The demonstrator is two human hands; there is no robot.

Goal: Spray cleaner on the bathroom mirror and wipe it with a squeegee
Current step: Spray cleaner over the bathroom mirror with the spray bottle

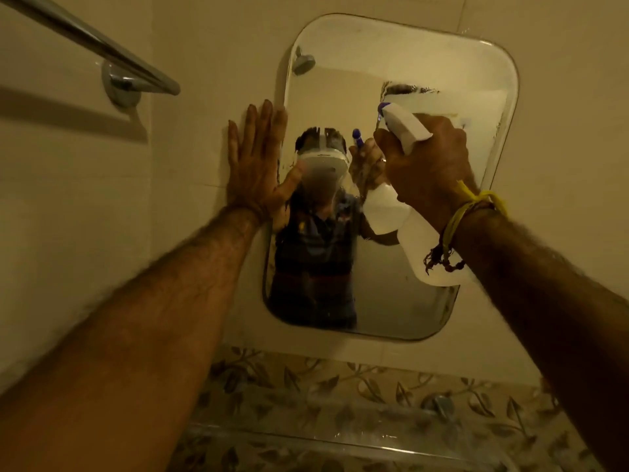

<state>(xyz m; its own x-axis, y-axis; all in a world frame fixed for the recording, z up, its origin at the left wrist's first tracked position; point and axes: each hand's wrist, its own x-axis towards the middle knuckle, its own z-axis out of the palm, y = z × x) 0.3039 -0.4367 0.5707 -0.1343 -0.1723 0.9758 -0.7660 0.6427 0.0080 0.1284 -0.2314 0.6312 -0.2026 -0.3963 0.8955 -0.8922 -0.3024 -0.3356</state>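
Note:
A rounded rectangular mirror [418, 56] hangs on the beige tiled wall. My right hand [429, 161] grips a white spray bottle [403, 126] with a purple nozzle tip, pointed at the mirror's upper right part, where a misty wet patch [452, 103] shows. The bottle's body hangs below my wrist, which wears yellow thread. My left hand [258, 161] lies flat with fingers spread on the wall, its thumb side over the mirror's left edge. No squeegee is in view.
A chrome towel bar [102, 46] with its wall mount juts out at the upper left. Below the mirror runs a leaf-patterned tile band [306, 383], a glass shelf [306, 434] and a metal fitting [440, 405]. The mirror reflects a shower head.

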